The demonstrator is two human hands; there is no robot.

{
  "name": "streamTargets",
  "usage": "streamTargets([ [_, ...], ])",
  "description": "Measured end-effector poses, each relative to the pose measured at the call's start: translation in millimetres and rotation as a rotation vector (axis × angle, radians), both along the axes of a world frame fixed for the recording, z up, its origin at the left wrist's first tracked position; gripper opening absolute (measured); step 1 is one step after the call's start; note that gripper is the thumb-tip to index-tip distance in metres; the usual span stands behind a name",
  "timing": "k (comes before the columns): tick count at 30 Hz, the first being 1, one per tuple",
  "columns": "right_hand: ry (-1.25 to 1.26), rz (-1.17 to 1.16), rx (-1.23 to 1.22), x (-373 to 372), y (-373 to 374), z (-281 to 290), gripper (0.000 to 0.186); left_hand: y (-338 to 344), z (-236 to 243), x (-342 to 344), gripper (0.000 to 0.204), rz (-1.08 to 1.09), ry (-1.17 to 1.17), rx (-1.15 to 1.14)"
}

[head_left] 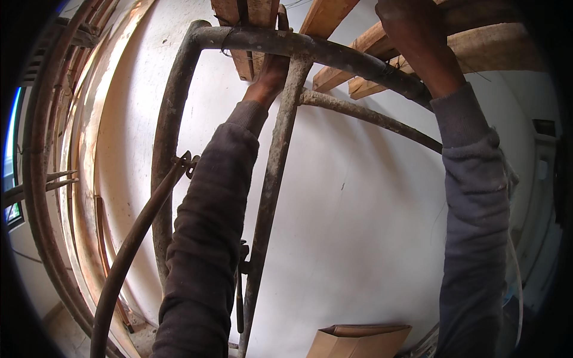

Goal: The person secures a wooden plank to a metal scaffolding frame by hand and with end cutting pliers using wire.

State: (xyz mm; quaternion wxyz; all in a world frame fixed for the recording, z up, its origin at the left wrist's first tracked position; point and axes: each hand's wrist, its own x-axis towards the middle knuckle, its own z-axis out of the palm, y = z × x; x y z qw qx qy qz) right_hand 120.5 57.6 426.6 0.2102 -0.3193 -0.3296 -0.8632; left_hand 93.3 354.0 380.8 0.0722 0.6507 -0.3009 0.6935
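Both my arms, in dark grey sleeves, reach up through a mortar-stained metal scaffold frame (248, 39). My left hand (271, 77) is behind the frame's top tube, close to its upright post (277, 149) and against or beside a wooden beam (256, 15). The tube covers most of its fingers. Higher and to the right, my right hand (412, 36) is at the upper picture edge, in front of other wooden beams (459, 51). Its fingers are cut off or turned away, so its grip is not visible. A thin wire loops round the top tube near the left beam.
A diagonal metal brace (134, 244) joins the frame's left leg at a pin. Long boards (86, 131) lean at the left, near a curved-looking pole (39, 161). Behind the frame is a white wall (352, 238). Below stands an open cardboard box (358, 343).
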Motion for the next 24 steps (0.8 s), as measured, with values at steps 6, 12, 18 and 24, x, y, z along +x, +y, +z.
streamTargets([
  [6,-0.026,-0.003,-0.016,4.1,1.8,5.5,0.018,9.0,23.1,6.8,0.048,-0.111,0.015,-0.112],
  [12,-0.03,0.0,0.034,6.1,3.7,7.9,0.013,13.3,29.8,7.8,0.048,-0.145,-0.008,-0.108],
  [18,-0.007,-0.019,-0.01,6.2,1.1,8.0,0.01,9.9,27.7,3.2,0.048,-0.202,-0.04,-0.098],
  [24,0.011,0.004,-0.048,4.3,2.0,6.8,0.011,-3.5,12.0,7.0,0.048,-0.302,-0.079,-0.067],
])
